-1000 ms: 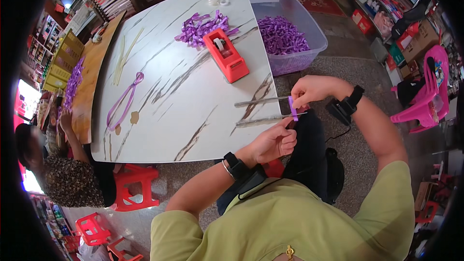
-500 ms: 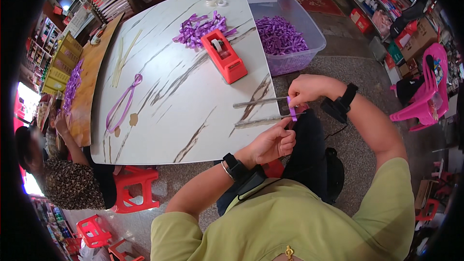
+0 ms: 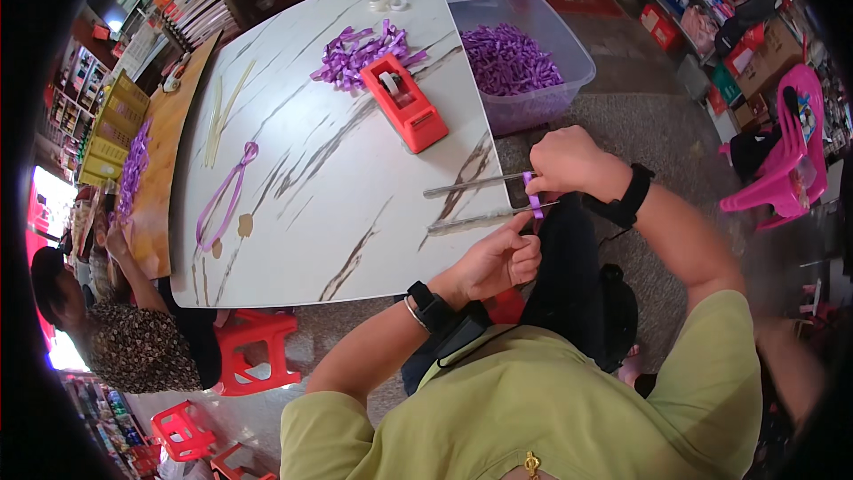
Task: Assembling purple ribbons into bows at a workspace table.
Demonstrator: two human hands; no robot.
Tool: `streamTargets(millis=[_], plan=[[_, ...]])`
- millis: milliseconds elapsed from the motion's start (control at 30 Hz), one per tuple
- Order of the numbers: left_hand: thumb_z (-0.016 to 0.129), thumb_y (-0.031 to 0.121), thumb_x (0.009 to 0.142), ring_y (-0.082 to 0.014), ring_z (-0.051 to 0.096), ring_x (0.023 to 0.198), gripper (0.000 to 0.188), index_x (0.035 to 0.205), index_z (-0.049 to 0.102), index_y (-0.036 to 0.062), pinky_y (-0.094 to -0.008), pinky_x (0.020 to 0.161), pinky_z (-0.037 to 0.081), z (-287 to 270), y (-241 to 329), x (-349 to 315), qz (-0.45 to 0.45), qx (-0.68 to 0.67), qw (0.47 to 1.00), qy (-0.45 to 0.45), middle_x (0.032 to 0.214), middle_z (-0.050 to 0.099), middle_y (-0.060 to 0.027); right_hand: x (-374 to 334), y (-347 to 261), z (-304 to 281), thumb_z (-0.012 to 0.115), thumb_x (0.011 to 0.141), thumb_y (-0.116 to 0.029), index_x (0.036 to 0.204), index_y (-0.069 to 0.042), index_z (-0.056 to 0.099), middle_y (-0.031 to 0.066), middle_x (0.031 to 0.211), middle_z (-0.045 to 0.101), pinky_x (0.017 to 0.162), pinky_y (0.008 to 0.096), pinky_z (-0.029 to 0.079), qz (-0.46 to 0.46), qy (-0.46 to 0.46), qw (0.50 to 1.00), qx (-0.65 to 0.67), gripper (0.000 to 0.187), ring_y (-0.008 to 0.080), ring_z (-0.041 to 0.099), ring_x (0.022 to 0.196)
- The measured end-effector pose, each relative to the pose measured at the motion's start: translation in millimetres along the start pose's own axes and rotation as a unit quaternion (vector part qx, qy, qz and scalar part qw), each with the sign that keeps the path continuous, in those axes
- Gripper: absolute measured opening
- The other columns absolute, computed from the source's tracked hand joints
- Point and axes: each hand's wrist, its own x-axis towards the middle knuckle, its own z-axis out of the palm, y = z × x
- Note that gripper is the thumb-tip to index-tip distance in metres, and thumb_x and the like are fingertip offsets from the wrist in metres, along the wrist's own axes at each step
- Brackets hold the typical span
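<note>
Two thin metal rods [image 3: 473,185] jut side by side over the table's right edge. A short purple ribbon [image 3: 533,195] spans them near my hands, looped around them. My right hand [image 3: 576,163] is closed on the ribbon's upper part, knuckles up, by the farther rod. On the near side, my left hand [image 3: 506,265] has its index finger stretched to the ribbon's lower end at the nearer rod, the other fingers curled in. Exactly how its fingertips grip the ribbon is hard to see. Further left on the table lies a looped purple ribbon [image 3: 234,196].
A red tape dispenser [image 3: 425,129] stands beside a pile of purple ribbon pieces [image 3: 360,58] on the marbled table [image 3: 293,258]. Beyond the edge is a clear plastic tub [image 3: 582,71] of ribbon bows. A person [image 3: 142,338] sits at the left; another person's arm [image 3: 791,364] shows lower right.
My right hand has turned slightly at the wrist over the ribbon; my left hand stays nearly in place. Another person's blurred arm has come in at the lower right. The view has shifted slightly.
</note>
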Motion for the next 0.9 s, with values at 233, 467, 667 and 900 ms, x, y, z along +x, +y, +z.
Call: streamTargets(millis=[233,467,667,900], plan=[[0.036,0.007,0.086,-0.0094,0.029,0.057,0.035,0.117,0.040,0.0211,-0.0222,0.053,0.027,5.1,2.2,-0.9,-0.004,0.016,1.000,0.008,0.062,0.027,0.0016,-25.9,35.1,37.8,0.056,0.074,-0.051,0.069,-0.008,0.064,0.0069,0.060,0.060,0.052,0.0328,0.044,0.097,-0.048,0.955,0.277,0.044,0.0192,0.059,0.059],[0.034,0.004,0.083,-0.0100,0.029,0.057,0.046,0.126,0.034,0.0203,-0.0217,0.053,0.027,3.0,0.0,-0.5,-0.001,-0.001,1.000,0.031,0.063,0.028,0.0008,-14.7,6.7,174.5,0.050,0.087,-0.024,0.106,-0.010,0.054,-0.0045,0.076,0.053,0.048,0.0190,0.034,0.033,-0.084,0.400,0.912,0.023,0.0016,0.042,0.056],[0.033,0.004,0.083,-0.0096,0.029,0.057,0.050,0.129,0.032,0.0202,-0.0206,0.053,0.028,4.0,1.7,-0.8,-0.002,0.019,1.000,0.021,0.062,0.029,0.0011,14.1,-51.6,163.3,0.046,0.090,-0.025,0.116,-0.008,0.046,-0.0039,0.071,0.047,0.058,0.0233,0.041,-0.124,-0.022,0.122,0.984,0.031,0.0042,0.045,0.061],[0.034,0.004,0.083,-0.0091,0.029,0.056,0.049,0.129,0.033,0.0204,-0.0205,0.052,0.027,2.0,1.2,-0.4,0.000,0.026,0.999,0.021,0.061,0.029,0.0016,33.1,-53.5,180.6,0.049,0.088,-0.029,0.094,-0.006,0.051,-0.0031,0.069,0.046,0.062,0.0232,0.042,-0.113,-0.019,0.155,0.981,0.025,0.0074,0.046,0.065]])
